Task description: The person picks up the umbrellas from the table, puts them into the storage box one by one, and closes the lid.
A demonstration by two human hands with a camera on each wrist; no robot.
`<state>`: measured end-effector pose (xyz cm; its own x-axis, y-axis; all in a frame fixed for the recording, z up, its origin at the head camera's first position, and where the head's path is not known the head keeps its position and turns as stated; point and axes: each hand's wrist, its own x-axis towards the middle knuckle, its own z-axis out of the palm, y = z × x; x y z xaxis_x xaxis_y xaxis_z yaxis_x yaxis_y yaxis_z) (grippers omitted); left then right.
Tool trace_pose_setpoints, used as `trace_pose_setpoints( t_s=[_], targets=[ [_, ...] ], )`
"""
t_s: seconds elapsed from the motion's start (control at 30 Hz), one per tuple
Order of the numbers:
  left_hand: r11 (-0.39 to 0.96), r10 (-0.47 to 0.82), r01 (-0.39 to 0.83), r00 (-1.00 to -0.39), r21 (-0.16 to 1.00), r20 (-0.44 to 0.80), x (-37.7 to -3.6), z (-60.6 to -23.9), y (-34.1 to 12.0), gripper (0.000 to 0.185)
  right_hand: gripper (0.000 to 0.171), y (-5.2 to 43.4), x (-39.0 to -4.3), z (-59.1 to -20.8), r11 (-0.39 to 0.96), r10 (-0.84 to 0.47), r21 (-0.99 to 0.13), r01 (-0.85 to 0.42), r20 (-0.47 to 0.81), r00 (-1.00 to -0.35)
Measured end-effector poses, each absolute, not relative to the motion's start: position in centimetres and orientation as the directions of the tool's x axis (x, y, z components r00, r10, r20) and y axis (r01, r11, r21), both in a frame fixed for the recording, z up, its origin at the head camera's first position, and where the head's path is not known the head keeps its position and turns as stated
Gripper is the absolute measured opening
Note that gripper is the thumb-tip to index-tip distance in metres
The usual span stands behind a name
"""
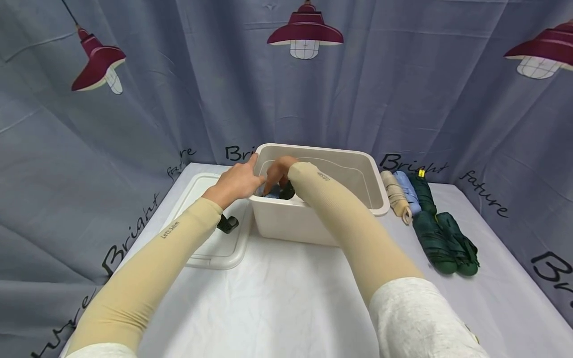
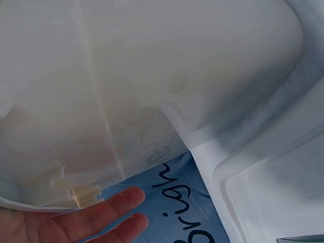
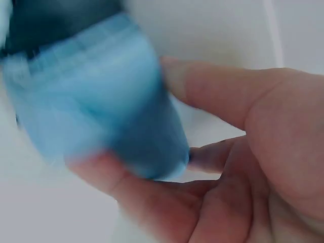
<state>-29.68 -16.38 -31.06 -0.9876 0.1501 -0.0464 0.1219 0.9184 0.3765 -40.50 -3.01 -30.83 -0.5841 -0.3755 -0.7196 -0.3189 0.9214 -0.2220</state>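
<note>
I see my right hand (image 1: 278,171) down inside the white bin (image 1: 362,171) on the desk (image 1: 277,298), fingers curled around a light-blue folded umbrella (image 3: 101,111); my left hand (image 1: 237,181) rests open-fingered on the bin's left rim

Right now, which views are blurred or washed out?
Right wrist: motion-smeared, the light blue folded umbrella in the right hand is soft. Left wrist: sharp but pale, the white plastic bin fills it. Head: sharp, evenly lit.
</note>
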Motion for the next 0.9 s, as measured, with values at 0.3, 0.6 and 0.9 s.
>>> trace_pose_setpoints(
  t_s=[0.3,0.6,0.9],
  targets=[
    [0.917,0.151,0.116,-0.987,0.382,-0.063,-29.5,-30.9,-16.2,0.082,0.043,-2.6,-39.8,-30.3,0.922,-0.387,-0.286,-0.261,-0.705,-0.595],
    [0.917,0.135,0.095,-0.988,0.387,-0.076,-29.5,-30.8,-16.0,0.082,0.056,-2.0,-39.3,-29.3,0.935,-0.343,-0.332,-0.122,-0.768,-0.540],
    [0.916,0.129,0.086,-0.988,0.392,-0.085,-29.3,-30.8,-16.0,0.081,0.077,-0.6,-38.8,-28.7,0.912,-0.410,-0.312,-0.267,-0.731,-0.545]
  ],
)
